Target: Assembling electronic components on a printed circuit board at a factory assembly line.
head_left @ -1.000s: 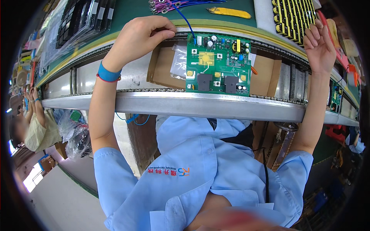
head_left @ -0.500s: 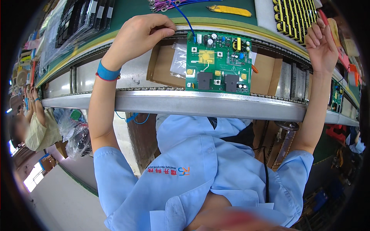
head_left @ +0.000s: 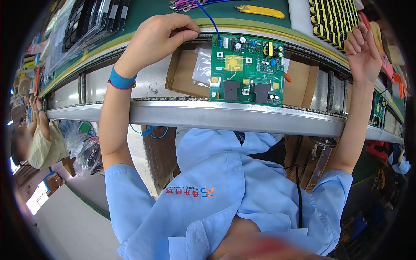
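Observation:
A green circuit board [head_left: 256,71] spans the two rails of the conveyor. It carries two dark relays, several small white and yellow parts and a patch of amber tape. From its upper left corner a blue wire [head_left: 209,16] runs up to the bench. My left hand [head_left: 167,34] is closed in a pinch above the far rail, left of the board; what its fingertips hold, if anything, is hidden. Palm showing and fingers loosely bent apart, my right hand [head_left: 363,54] is raised right of the board, near a red-handled tool [head_left: 387,67]. I see nothing in its grasp.
Below the conveyor's near rail [head_left: 195,115], a cardboard box [head_left: 184,78] with a clear bag shows between the rails. A yellow-handled cutter [head_left: 260,11], purple-ended wires [head_left: 184,5] and rows of black-and-yellow parts [head_left: 331,19] lie on the bench. Black trays [head_left: 93,26] stand left.
Almost nothing differs. The board and bench sit very slightly shifted in the picture, and my left hand has moved up a touch. Both hands keep their poses.

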`<state>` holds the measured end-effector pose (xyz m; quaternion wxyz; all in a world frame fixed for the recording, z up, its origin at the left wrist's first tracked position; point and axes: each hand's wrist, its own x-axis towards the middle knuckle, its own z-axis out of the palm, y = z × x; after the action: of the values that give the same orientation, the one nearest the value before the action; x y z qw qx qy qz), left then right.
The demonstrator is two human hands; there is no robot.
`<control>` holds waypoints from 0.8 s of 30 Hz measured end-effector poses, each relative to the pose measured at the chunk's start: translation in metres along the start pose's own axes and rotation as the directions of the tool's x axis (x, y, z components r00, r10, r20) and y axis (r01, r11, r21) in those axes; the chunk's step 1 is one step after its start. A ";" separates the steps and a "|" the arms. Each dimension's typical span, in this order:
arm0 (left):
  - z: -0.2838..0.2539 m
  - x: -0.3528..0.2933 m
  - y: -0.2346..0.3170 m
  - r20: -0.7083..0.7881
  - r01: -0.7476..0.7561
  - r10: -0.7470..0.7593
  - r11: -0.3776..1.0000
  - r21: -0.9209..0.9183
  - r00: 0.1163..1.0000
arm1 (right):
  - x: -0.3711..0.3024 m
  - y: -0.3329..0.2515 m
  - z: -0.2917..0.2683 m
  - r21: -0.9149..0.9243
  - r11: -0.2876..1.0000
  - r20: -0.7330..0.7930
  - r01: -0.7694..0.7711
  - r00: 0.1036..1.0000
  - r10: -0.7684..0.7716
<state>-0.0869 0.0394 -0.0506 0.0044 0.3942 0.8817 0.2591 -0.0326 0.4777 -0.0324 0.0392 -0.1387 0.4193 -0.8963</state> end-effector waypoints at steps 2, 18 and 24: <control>0.000 0.000 0.000 0.005 0.007 -0.007 1.000 -0.003 1.000 | 0.000 0.000 0.001 -0.012 1.000 -0.009 0.002 1.000 -0.002; -0.001 -0.001 -0.001 0.020 -0.013 0.013 1.000 0.009 1.000 | 0.001 0.000 -0.006 0.031 1.000 0.024 -0.007 1.000 0.006; 0.000 0.000 0.000 0.000 -0.029 0.029 1.000 0.002 1.000 | -0.001 0.000 -0.013 0.005 1.000 -0.018 -0.016 1.000 0.016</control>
<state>-0.0867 0.0392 -0.0505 0.0004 0.4070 0.8762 0.2582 -0.0347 0.4875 -0.0401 0.0430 -0.1269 0.4188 -0.8982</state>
